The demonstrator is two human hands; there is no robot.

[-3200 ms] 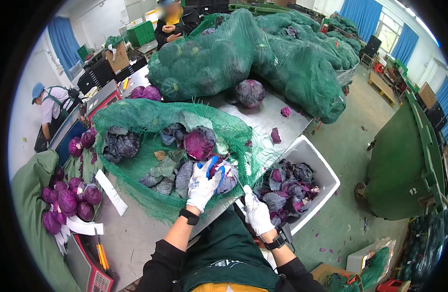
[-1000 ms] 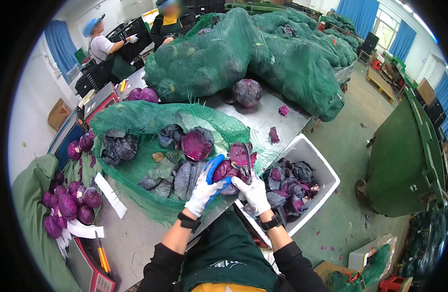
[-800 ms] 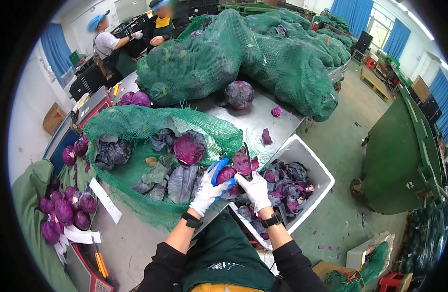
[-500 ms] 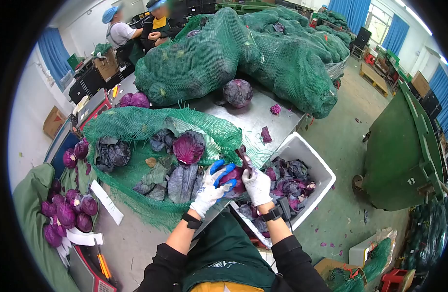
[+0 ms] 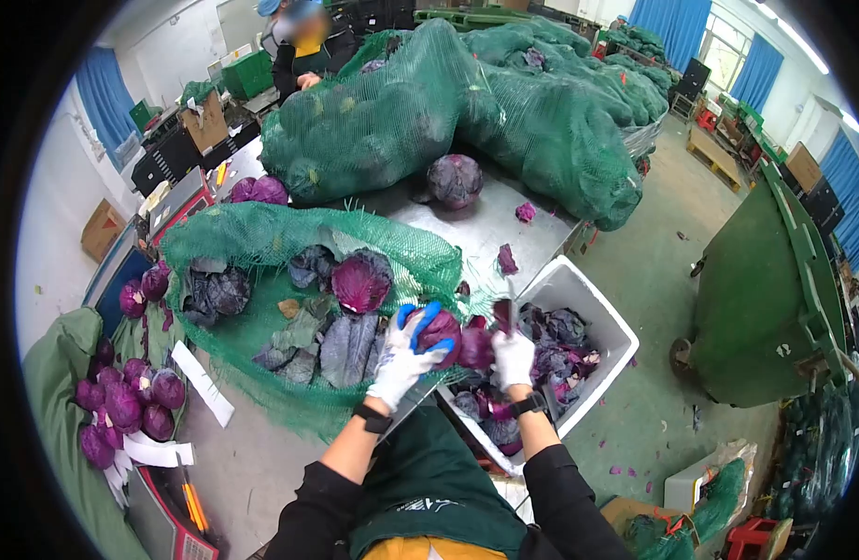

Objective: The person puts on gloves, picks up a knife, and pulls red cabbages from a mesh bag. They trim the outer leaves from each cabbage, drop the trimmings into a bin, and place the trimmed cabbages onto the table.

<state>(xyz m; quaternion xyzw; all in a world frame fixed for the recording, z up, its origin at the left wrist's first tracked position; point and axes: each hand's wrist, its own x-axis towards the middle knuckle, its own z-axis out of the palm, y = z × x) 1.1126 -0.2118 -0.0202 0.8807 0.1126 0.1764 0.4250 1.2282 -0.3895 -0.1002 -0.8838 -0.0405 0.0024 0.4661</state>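
My left hand (image 5: 401,362), in a white glove with blue fingertips, grips a purple cabbage (image 5: 437,332) near the table's edge. To its right, my gloved right hand (image 5: 513,358) is closed around what looks like a knife, its blade (image 5: 506,315) pointing up and away from me. A loose purple leaf (image 5: 476,343) hangs between the cabbage and the right hand. Below that hand, a white foam box (image 5: 605,381) holds dark cabbage leaves. Left of my hands, an opened green mesh bag (image 5: 261,364) holds a trimmed-looking cabbage (image 5: 361,282), a dark cabbage (image 5: 226,291) and loose leaves.
Full green mesh bags (image 5: 364,126) are piled at the back of the metal table, beside a single cabbage (image 5: 455,181). Several peeled cabbages (image 5: 124,407) lie at left on green cloth. A green wheeled bin (image 5: 766,308) stands at right. Another person (image 5: 308,56) works behind.
My right hand has moved right, away from the cabbage, with a purple leaf coming off beside it. The left hand keeps its hold. A co-worker in the back left has shifted mostly out of sight.
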